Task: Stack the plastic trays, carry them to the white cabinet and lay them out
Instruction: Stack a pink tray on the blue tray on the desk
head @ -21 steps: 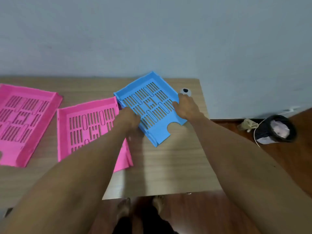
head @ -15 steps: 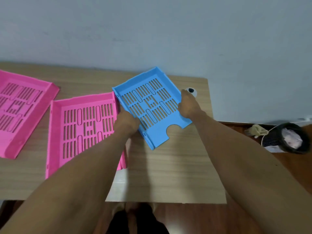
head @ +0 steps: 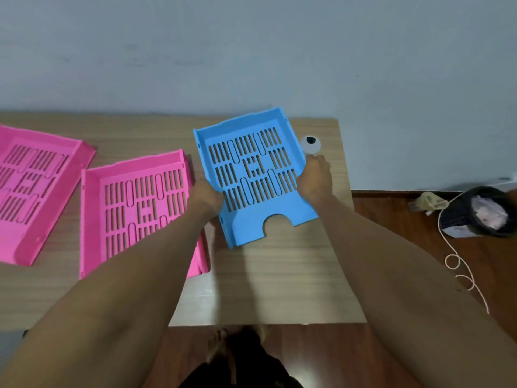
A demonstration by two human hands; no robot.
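Note:
A blue slotted plastic tray (head: 253, 175) is held just above the wooden table (head: 279, 275), tilted slightly, its notched front edge toward me. My left hand (head: 205, 198) grips its left side wall and my right hand (head: 314, 179) grips its right side wall. A pink tray (head: 140, 208) lies flat on the table immediately left of the blue one, partly covered by my left forearm. A second pink tray (head: 33, 189) lies further left, cut off by the frame edge. No white cabinet is in view.
A small white round object with a black centre (head: 310, 143) sits on the table by the blue tray's far right corner. On the wooden floor to the right stand a black mesh bin (head: 475, 217) and a loose pale cord (head: 456, 261). A grey wall backs the table.
The blue tray has turned clockwise in both hands, from a strong diagonal to nearly square with the table, and sits a little further right of the pink tray.

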